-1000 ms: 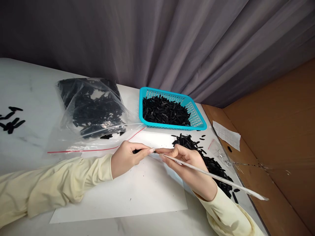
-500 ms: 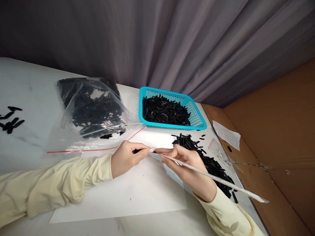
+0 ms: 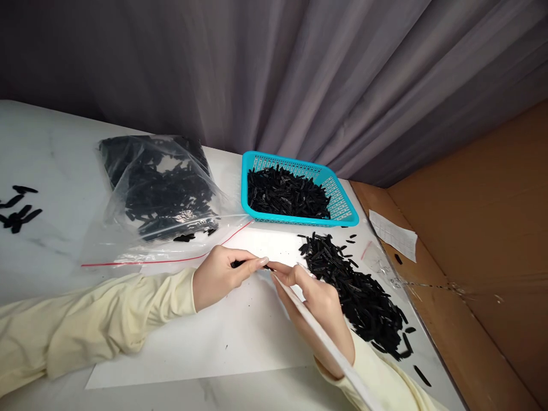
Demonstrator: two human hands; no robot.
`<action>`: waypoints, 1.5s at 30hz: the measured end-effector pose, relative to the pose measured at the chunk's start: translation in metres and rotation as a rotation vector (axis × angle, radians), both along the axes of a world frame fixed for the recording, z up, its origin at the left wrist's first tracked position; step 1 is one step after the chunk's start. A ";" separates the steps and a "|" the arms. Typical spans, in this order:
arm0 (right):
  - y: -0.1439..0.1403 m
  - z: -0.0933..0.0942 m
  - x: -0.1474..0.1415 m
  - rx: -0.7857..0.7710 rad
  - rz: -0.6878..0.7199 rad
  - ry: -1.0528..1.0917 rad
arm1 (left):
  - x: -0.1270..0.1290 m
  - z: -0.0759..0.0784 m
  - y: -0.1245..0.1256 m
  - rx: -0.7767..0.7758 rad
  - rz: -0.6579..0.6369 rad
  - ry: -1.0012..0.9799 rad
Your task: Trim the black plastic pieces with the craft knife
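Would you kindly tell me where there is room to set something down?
Between the bag and the loose strips at far left there is room; so too on the paper between the sleeves, bar a few specks. The right side is crowded, the pile spreading in front of the basket.

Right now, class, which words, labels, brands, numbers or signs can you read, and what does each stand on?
No text can be read.
Paper slip: faint marks, too blurred to read.
Clear zip bag, turquoise basket: no legible text.
White stick in the right hand: no legible text.
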State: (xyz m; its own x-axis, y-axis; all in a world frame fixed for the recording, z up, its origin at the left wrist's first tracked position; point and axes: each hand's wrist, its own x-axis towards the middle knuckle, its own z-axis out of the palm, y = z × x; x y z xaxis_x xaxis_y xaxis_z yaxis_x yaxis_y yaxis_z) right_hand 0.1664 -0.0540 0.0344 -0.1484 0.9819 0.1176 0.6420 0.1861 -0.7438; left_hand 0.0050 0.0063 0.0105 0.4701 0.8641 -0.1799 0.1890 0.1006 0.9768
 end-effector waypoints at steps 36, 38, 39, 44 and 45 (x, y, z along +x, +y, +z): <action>-0.001 0.011 0.004 -0.226 0.130 0.524 | 0.020 0.039 0.002 -0.566 -0.382 -0.141; 0.002 0.004 -0.001 -0.223 0.136 0.552 | 0.022 0.034 0.002 -0.602 -0.407 -0.170; 0.002 0.001 -0.003 -0.218 0.144 0.570 | 0.022 0.032 0.001 -0.606 -0.414 -0.178; 0.003 -0.005 -0.003 -0.306 0.158 0.738 | 0.017 0.027 0.000 -0.542 -0.482 -0.150; 0.003 -0.005 -0.002 -0.339 0.136 0.778 | 0.017 0.026 0.000 -0.524 -0.485 -0.154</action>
State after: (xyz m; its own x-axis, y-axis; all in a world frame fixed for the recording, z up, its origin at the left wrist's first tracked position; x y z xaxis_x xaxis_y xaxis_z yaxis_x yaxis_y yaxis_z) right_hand 0.1640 -0.0513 0.0292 -0.2660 0.9620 -0.0617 -0.0857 -0.0874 -0.9925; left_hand 0.0216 0.0067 0.0366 0.8315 0.3705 -0.4140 0.1955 0.5023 0.8423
